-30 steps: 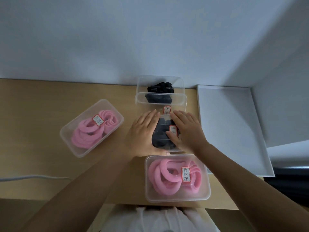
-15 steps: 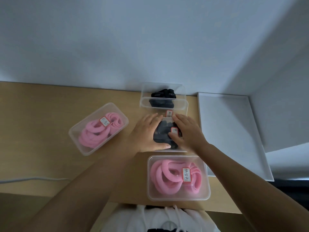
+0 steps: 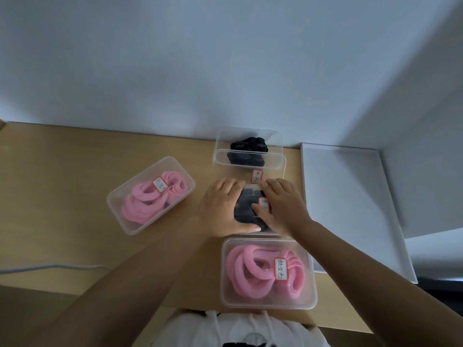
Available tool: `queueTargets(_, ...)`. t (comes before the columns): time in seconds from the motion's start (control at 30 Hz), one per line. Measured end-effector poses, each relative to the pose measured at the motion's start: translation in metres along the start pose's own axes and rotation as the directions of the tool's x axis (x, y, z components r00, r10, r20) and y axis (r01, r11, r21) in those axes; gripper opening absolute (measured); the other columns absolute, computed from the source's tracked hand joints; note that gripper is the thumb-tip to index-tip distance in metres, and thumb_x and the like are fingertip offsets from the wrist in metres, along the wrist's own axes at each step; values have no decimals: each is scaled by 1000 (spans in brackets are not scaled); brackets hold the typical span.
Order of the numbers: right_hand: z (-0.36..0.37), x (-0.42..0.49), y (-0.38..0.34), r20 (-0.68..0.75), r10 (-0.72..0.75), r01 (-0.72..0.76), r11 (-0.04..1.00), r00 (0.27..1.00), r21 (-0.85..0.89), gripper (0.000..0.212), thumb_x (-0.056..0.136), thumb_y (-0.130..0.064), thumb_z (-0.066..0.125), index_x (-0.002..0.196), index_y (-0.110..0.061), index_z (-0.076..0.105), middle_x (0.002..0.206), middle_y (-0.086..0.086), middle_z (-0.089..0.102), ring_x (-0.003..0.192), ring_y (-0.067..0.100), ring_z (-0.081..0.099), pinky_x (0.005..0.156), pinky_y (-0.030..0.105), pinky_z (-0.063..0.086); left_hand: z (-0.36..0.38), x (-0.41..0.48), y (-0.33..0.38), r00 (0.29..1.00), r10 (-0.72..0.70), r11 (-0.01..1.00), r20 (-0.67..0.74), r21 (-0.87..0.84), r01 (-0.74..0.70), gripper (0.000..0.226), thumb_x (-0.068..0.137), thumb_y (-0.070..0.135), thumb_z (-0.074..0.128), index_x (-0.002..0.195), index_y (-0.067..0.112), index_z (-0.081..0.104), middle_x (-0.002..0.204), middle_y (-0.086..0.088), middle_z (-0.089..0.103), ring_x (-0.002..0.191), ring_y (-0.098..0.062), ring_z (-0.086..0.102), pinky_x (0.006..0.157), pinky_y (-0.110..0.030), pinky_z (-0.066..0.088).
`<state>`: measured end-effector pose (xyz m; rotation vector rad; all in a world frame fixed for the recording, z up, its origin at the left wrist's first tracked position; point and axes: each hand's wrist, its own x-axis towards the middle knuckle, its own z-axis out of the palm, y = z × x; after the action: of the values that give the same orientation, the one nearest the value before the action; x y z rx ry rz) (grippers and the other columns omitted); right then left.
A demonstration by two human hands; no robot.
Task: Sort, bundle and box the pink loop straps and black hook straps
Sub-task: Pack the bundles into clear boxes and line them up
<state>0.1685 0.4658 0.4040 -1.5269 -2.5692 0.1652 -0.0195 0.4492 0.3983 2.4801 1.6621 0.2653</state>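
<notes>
Several clear plastic boxes sit on the wooden desk. A lidded box of black hook straps (image 3: 248,204) lies in the middle; my left hand (image 3: 221,209) and my right hand (image 3: 281,206) rest flat on its lid, fingers straight, thumbs along its near edge. Behind it stands a box of black straps (image 3: 248,156) with a labelled lid (image 3: 256,176) propped on its front. A lidded box of pink loop straps (image 3: 268,271) sits at the near edge. Another pink strap box (image 3: 150,194) lies angled at the left.
A large white tray (image 3: 350,201) lies on the desk's right side, against the wall. A grey cable (image 3: 50,267) runs along the near left of the desk (image 3: 62,159). The white wall rises just behind the boxes.
Both hands stay pressed on the middle black-strap box. The view has shifted slightly, so everything sits a little lower and to the right in the frame.
</notes>
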Motion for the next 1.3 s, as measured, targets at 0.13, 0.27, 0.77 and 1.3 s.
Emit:
queueTargets(0.13, 0, -2, 1, -2, 1, -1, 995, 1000, 98, 61, 85, -50, 36, 123, -6, 56, 122, 11, 59, 111, 31, 54, 98, 43, 41, -1, 0, -2, 994, -7, 1000, 106, -2, 7, 113, 62, 87, 34, 145, 10, 27, 149, -8, 31, 139, -27, 25, 116, -41, 18)
queueTargets(0.27, -5, -3, 6, -90, 148, -92, 887, 985, 453, 47, 88, -33, 52, 124, -3, 56, 127, 13, 53, 116, 25, 48, 98, 31, 37, -13, -2, 1, 992, -123, 922, 11, -370, 118, 88, 79, 67, 40, 143, 8, 35, 150, -11, 34, 141, -26, 24, 116, -40, 19)
queueTargets(0.77, -22, 50, 24, 117, 693, -574, 477, 712, 665, 15, 96, -20, 51, 100, -8, 60, 89, 5, 60, 79, 16, 56, 74, 25, 47, -35, 53, -24, 743, -670, 575, 11, -626, 528, 25, 98, 9, 41, 78, 21, 50, 86, -12, 59, 77, -21, 55, 65, -31, 46)
queueTargets(1.3, -29, 96, 31, 161, 694, -633, 504, 702, 588, 26, 97, -16, 47, 116, 0, 58, 109, 13, 62, 96, 24, 59, 79, 25, 43, -40, 98, -38, 705, -705, 583, 79, -502, 639, 26, 95, 6, 43, 106, -10, 60, 105, -28, 60, 98, -40, 59, 77, -41, 48)
